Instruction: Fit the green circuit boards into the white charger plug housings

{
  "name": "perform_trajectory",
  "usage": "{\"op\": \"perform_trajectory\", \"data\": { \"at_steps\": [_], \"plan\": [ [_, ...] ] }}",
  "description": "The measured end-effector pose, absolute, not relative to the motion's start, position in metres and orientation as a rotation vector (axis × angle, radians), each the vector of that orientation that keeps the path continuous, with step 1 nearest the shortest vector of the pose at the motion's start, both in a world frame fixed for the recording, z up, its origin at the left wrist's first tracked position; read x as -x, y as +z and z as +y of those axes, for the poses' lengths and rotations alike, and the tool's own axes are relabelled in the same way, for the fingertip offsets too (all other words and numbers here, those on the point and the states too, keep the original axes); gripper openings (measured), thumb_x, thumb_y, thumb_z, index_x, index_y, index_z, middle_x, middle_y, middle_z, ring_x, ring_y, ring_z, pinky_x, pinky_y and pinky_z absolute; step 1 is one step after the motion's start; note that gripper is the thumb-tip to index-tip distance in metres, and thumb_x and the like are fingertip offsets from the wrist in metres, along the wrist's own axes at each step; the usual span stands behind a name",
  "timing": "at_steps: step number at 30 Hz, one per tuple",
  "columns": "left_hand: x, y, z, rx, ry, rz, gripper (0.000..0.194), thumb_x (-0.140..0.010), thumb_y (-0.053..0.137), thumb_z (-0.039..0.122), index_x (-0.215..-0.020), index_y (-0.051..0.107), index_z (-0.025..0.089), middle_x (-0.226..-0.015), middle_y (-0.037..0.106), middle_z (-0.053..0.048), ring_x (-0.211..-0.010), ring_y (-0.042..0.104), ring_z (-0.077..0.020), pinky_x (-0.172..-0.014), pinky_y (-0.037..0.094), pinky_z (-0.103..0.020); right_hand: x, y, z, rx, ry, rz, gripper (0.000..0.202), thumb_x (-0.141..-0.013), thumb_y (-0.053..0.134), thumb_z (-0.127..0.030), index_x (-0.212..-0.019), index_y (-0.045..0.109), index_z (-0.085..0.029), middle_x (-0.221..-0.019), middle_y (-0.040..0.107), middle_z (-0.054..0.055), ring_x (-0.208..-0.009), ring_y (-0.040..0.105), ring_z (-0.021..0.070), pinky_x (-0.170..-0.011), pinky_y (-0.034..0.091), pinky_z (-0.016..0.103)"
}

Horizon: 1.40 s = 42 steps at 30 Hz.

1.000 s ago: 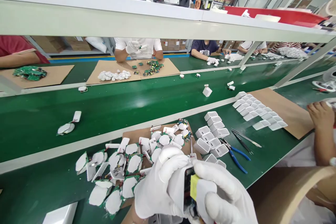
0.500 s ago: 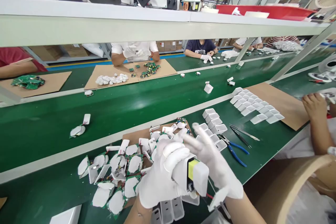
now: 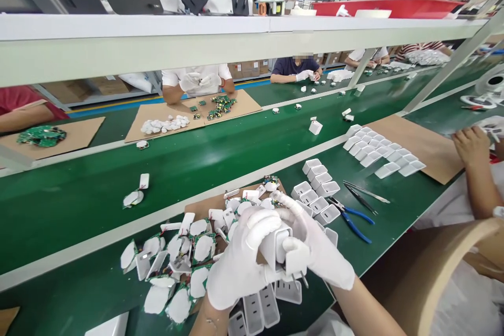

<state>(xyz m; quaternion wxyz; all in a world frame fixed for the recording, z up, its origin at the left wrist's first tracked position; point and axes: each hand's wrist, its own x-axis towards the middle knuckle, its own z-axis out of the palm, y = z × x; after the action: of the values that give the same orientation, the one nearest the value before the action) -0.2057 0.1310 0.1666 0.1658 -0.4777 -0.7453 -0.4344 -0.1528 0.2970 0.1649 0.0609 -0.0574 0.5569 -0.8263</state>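
In the lower middle, my left hand (image 3: pixel 240 257), in a white glove, is wrapped round a white plastic housing (image 3: pixel 271 247). My right hand (image 3: pixel 315 244), also gloved, closes on the housing's right side, its thumb at the open end. Two metal prongs stick out below that thumb; the parts inside the housing are mostly hidden. Left of my hands lies a pile of green circuit boards with white pads (image 3: pixel 202 248). Several white housings (image 3: pixel 315 202) stand beyond my right hand, and slotted ones (image 3: pixel 254 312) lie beneath my hands.
Blue-handled pliers (image 3: pixel 354 220) and tweezers (image 3: pixel 364 194) lie on the right. A green conveyor (image 3: pixel 220 142) carries scattered parts beyond the pile. A shelf (image 3: pixel 236 47) crosses above. Co-workers sit opposite, and one at the right. A round brown rim (image 3: pixel 444 273) stands at lower right.
My right hand has closed in on the housing from its spread position. The yellow part seen at the housing's opening is now hidden. Parts on the conveyor have shifted right.
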Motion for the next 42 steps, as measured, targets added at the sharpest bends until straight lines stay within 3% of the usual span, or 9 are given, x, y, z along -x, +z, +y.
{"op": "perform_trajectory", "data": {
  "at_steps": [4,8,12,14,18,26,33,38,42],
  "plan": [
    [0.207,0.166,0.132,1.404,-1.292,-2.124,0.055,-0.084,0.069,0.045,-0.126,0.044,0.02,-0.118,0.059,-0.014,-0.114,0.057,-0.0287,-0.095,0.051,-0.046,0.156,0.177,0.301,0.293,-2.455,1.671,0.079,-0.086,0.06,-0.063,-0.15,0.035,-0.024,-0.155,0.039,0.012,-0.144,0.033,0.0299,-0.12,0.022,0.05],
    [0.206,0.162,0.13,1.439,-1.257,-2.132,0.06,-0.085,0.067,0.046,-0.132,0.042,0.02,-0.123,0.058,-0.015,-0.117,0.056,-0.0301,-0.097,0.051,-0.048,0.164,0.182,0.3,0.221,-2.379,1.718,0.066,-0.085,0.068,-0.053,-0.141,0.047,-0.025,-0.146,0.051,0.01,-0.136,0.046,0.0287,-0.115,0.035,0.046],
    [0.204,0.16,0.124,1.451,-1.332,-2.14,0.058,-0.083,0.069,0.047,-0.129,0.045,0.022,-0.124,0.06,-0.014,-0.119,0.056,-0.0309,-0.098,0.051,-0.049,0.171,0.177,0.302,0.322,-2.327,1.666,0.057,-0.09,0.054,-0.063,-0.132,0.059,-0.024,-0.141,0.056,0.009,-0.134,0.049,0.0285,-0.111,0.04,0.044],
    [0.204,0.163,0.121,1.436,-1.373,-2.168,0.056,-0.083,0.07,0.046,-0.128,0.046,0.024,-0.125,0.061,-0.013,-0.121,0.055,-0.0308,-0.1,0.05,-0.05,0.174,0.177,0.302,0.374,-2.333,1.679,0.06,-0.089,0.054,-0.064,-0.134,0.057,-0.024,-0.143,0.055,0.009,-0.137,0.046,0.0279,-0.116,0.033,0.044],
    [0.204,0.169,0.119,1.389,-1.243,-2.246,0.047,-0.087,0.066,0.039,-0.127,0.047,0.024,-0.126,0.062,-0.011,-0.121,0.056,-0.028,-0.103,0.049,-0.047,0.174,0.18,0.294,0.441,-2.282,1.82,0.088,-0.072,0.075,-0.064,-0.143,0.046,-0.021,-0.148,0.048,0.013,-0.139,0.041,0.0316,-0.12,0.026,0.048],
    [0.206,0.168,0.121,1.376,-1.256,-2.149,0.051,-0.089,0.063,0.05,-0.13,0.048,0.023,-0.119,0.065,-0.011,-0.112,0.061,-0.0264,-0.097,0.053,-0.043,0.164,0.175,0.284,0.327,-2.29,1.984,0.066,-0.086,0.067,-0.054,-0.142,0.047,-0.025,-0.148,0.048,0.009,-0.139,0.042,0.0282,-0.12,0.028,0.045],
    [0.208,0.166,0.119,1.414,-1.38,-2.15,0.051,-0.087,0.067,0.039,-0.131,0.047,0.023,-0.126,0.063,-0.011,-0.122,0.056,-0.0269,-0.104,0.05,-0.044,0.162,0.174,0.29,0.377,-2.247,2.017,0.08,-0.082,0.061,-0.069,-0.146,0.042,-0.025,-0.153,0.042,0.01,-0.144,0.034,0.0315,-0.122,0.02,0.051],
    [0.209,0.164,0.115,1.432,-1.365,-2.11,0.048,-0.088,0.065,0.034,-0.131,0.047,0.022,-0.127,0.062,-0.011,-0.123,0.055,-0.024,-0.107,0.048,-0.042,0.166,0.173,0.29,0.355,-2.26,1.975,0.077,-0.082,0.069,-0.059,-0.146,0.042,-0.026,-0.149,0.047,0.01,-0.139,0.042,0.03,-0.12,0.026,0.049],
    [0.21,0.167,0.112,1.42,-1.401,-2.064,0.049,-0.087,0.067,0.042,-0.128,0.049,0.023,-0.123,0.064,-0.01,-0.12,0.057,-0.0244,-0.106,0.048,-0.042,0.171,0.169,0.29,0.477,-2.296,1.903,0.062,-0.091,0.051,-0.063,-0.141,0.051,-0.026,-0.149,0.049,0.008,-0.139,0.042,0.0286,-0.12,0.026,0.048]
  ]
}}
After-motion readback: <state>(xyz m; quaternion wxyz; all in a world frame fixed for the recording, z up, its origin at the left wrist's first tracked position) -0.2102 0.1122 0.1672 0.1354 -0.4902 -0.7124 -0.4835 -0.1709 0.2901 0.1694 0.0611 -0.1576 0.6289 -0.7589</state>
